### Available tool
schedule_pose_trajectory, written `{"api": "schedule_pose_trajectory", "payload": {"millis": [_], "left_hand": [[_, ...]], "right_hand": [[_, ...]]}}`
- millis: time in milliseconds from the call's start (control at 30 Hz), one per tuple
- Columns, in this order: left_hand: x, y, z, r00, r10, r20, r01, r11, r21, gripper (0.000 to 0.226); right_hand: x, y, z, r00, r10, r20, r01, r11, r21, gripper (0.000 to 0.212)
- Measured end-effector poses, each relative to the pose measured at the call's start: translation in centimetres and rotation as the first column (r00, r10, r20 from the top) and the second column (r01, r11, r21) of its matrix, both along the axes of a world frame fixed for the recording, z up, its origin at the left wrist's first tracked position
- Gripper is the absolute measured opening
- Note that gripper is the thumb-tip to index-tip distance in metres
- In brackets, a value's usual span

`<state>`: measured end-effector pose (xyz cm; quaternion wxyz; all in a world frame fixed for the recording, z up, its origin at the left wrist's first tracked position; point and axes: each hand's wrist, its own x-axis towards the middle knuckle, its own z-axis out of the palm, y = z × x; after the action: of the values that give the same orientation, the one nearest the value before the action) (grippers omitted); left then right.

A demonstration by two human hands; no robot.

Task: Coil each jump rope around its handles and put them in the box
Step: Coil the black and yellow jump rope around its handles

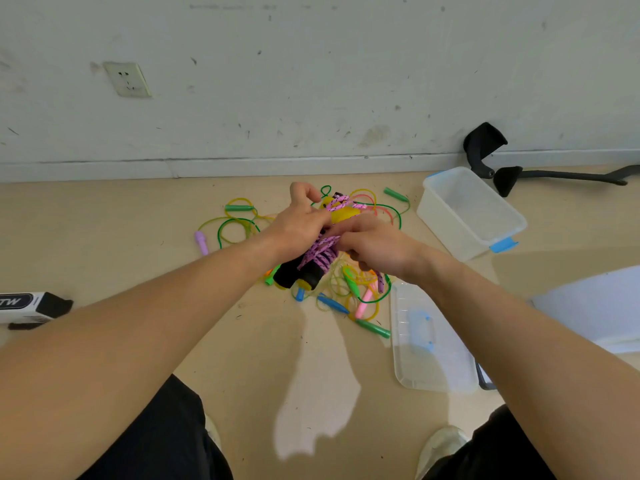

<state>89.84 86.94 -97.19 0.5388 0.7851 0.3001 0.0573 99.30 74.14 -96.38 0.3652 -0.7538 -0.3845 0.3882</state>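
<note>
Fingers (341, 234) of the right hand (377, 247) are curled inward and pinch turns of the pink braided rope (323, 249). The left hand (298, 226) is closed over the upper part of the same bundle, its forefinger and thumb raised in a hook above it; what those two tips hold cannot be told. The rope is wound in several turns about a pair of black foam handles (294, 275), which lie side by side and project below the hands, with a yellow cap (341, 213) showing at the far end. The bundle is held above the floor (277, 358), over a tangle of thin plastic ropes (239, 225) in green, yellow and pink with small coloured grips.

The clear box (446, 233) with blue latches stands open to the right, well apart from the hands; its lid (429, 368) lies nearer the person.

Handling, as judged: the braided cord looks light, soft and limp, so loose turns would slacken and slide off. The foam handles are the stiff, grippy part; hold there, clamping the last turn under a thumb.
</note>
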Motion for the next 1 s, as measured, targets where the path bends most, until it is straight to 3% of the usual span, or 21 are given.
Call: {"api": "schedule_pose_trajectory", "payload": {"millis": [167, 233, 300, 467, 567, 667, 800, 1000], "left_hand": [[-0.1, 0.2, -0.3, 0.999, -0.009, -0.035, 0.011, 0.999, 0.041, 0.013], [-0.3, 0.3, -0.3, 0.998, -0.033, -0.047, 0.035, 0.999, 0.041, 0.014], [-0.3, 0.4, -0.3, 0.997, -0.056, -0.047, 0.057, 0.998, 0.025, 0.016], [-0.1, -0.2, -0.2, 0.995, -0.093, -0.026, 0.093, 0.996, -0.012, 0.023], [0.1, -1.0, -0.2, 0.993, -0.118, 0.005, 0.118, 0.991, -0.061, 0.023], [0.2, -1.3, -0.2, 0.996, -0.081, 0.030, 0.084, 0.989, -0.125, 0.025], [0.3, -1.7, -0.4, 0.994, -0.030, 0.102, 0.055, 0.966, -0.253, 0.024], [0.6, -1.2, -1.5, 0.995, -0.008, 0.104, 0.033, 0.970, -0.241, 0.030]], "right_hand": [[1.3, -0.7, 0.5, 0.970, -0.011, 0.243, -0.012, 0.995, 0.096, 0.015], [2.3, -1.1, 0.2, 0.942, 0.009, 0.336, -0.024, 0.999, 0.040, 0.024], [3.0, -1.4, 0.3, 0.943, 0.013, 0.333, -0.005, 1.000, -0.027, 0.024], [3.1, -1.8, 1.2, 0.991, -0.134, 0.011, 0.132, 0.988, 0.077, 0.007], [2.6, -1.6, 0.9, 0.937, -0.291, -0.193, 0.321, 0.935, 0.151, 0.014], [2.1, -1.3, 0.5, 0.869, -0.342, -0.358, 0.430, 0.880, 0.203, 0.014], [1.7, -0.7, 0.0, 0.801, -0.324, -0.502, 0.506, 0.815, 0.281, 0.006], [2.3, -0.9, -0.4, 0.754, -0.274, -0.597, 0.541, 0.774, 0.328, 0.013]]}}
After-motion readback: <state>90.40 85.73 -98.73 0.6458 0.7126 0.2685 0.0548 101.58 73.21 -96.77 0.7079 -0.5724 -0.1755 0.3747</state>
